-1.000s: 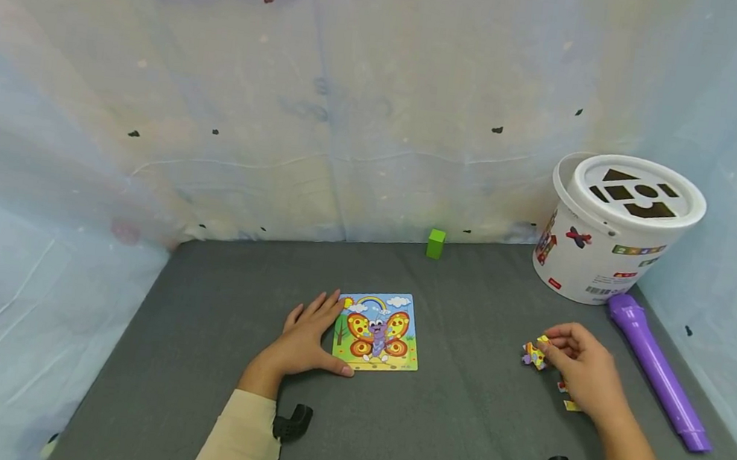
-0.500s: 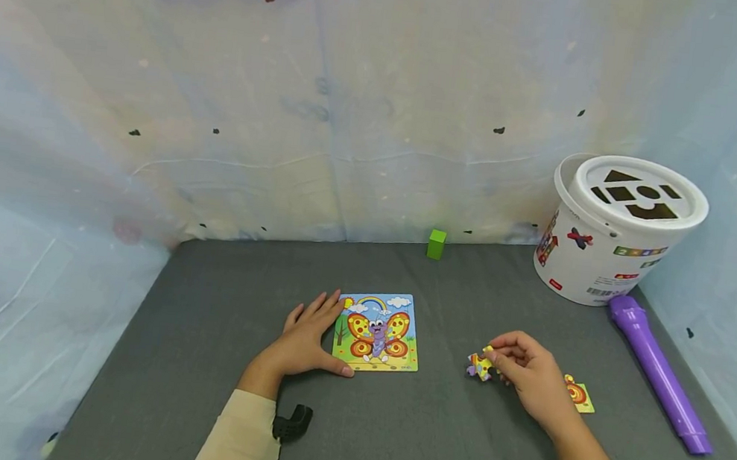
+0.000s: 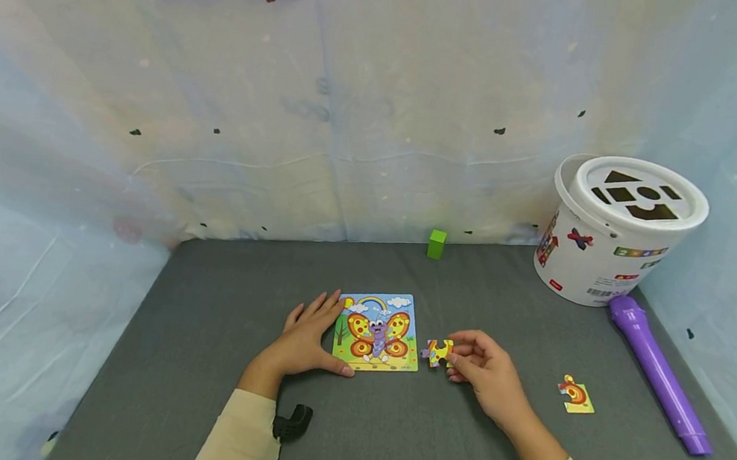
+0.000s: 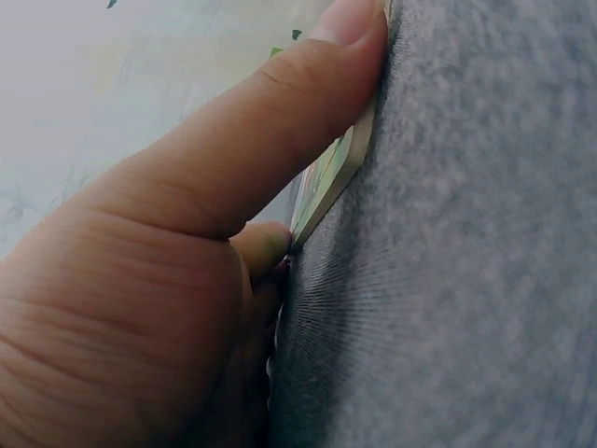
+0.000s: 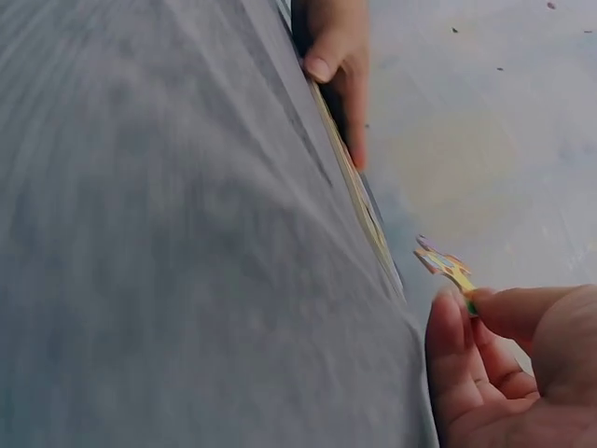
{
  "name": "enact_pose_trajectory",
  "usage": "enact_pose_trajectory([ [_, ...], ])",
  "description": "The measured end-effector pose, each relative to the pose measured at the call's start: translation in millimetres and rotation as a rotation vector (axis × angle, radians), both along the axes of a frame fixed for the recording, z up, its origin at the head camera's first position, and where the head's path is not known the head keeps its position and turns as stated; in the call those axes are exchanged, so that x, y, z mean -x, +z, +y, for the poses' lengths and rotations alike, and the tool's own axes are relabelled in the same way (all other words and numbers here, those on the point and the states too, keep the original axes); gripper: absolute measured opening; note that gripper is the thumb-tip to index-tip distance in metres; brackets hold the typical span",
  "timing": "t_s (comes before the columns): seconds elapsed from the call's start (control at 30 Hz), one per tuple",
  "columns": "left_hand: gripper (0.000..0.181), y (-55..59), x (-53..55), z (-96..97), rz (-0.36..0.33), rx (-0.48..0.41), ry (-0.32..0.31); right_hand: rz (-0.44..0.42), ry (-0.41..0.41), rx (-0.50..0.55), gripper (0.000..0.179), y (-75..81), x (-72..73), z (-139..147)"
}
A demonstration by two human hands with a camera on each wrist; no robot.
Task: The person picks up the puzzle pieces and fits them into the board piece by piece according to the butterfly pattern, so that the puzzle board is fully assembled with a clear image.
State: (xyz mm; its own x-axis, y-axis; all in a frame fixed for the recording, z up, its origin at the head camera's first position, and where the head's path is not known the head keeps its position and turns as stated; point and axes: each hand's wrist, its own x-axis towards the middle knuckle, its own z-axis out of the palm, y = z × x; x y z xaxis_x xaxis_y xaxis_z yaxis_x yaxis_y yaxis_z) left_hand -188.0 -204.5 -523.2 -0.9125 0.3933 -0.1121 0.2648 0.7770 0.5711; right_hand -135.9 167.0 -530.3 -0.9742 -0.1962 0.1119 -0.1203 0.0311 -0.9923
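Observation:
A square butterfly puzzle board (image 3: 382, 360) lies flat on the grey cloth. Along its left side my left hand (image 3: 304, 343) rests with spread, mostly straight fingers, the thumb at the lower edge and the fingertips near the upper left corner. In the left wrist view the thumb (image 4: 280, 103) covers part of the board's edge. Just right of the board, my right hand (image 3: 490, 374) pinches a yellow and purple jigsaw piece (image 3: 439, 353) between thumb and fingers. The right wrist view shows that piece (image 5: 446, 263) raised off the cloth. Another jigsaw piece (image 3: 576, 396), yellow with an orange swirl, lies farther right.
At the back right stands a white bucket (image 3: 608, 263) with shaped holes in its lid. A purple tube (image 3: 660, 373) lies along the table's right side. One green block (image 3: 436, 244) stands at the back edge, by the hanging backdrop (image 3: 381, 111).
My right hand has carried the pinched jigsaw piece left, from beside the purple tube to near the board. The other piece is now uncovered. The left hand has stayed put.

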Motion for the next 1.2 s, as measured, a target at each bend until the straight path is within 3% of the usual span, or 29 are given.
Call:
enact_pose_trajectory([
  [0.37, 0.137, -0.8, 0.4, 0.4, -0.004, -0.007, -0.001, -0.017, 0.018, -0.006, 0.028, -2.1, 19.0, -36.1],
  [0.6, 0.138, -2.0, 0.2, 1.4, 0.000, -0.016, -0.005, -0.070, -0.021, -0.023, 0.029, -0.6, 33.4, -58.5],
  [0.87, 0.137, 0.6, 0.3, 2.2, 0.002, -0.007, -0.008, -0.087, -0.011, -0.059, 0.038, -2.5, 40.2, -68.0],
  [1.0, 0.136, 0.3, 0.2, 2.7, 0.003, -0.004, -0.013, -0.001, -0.058, -0.194, 0.038, -2.2, 35.0, -63.4],
  [1.1, 0.137, 0.0, 0.0, 2.2, 0.009, -0.010, -0.011, 0.174, -0.071, -0.385, 0.037, -1.4, 31.2, -60.6],
  [1.2, 0.136, 0.2, -0.7, 1.4, 0.010, -0.015, -0.006, 0.363, -0.002, -0.582, 0.046, -0.4, 28.1, -59.7],
])
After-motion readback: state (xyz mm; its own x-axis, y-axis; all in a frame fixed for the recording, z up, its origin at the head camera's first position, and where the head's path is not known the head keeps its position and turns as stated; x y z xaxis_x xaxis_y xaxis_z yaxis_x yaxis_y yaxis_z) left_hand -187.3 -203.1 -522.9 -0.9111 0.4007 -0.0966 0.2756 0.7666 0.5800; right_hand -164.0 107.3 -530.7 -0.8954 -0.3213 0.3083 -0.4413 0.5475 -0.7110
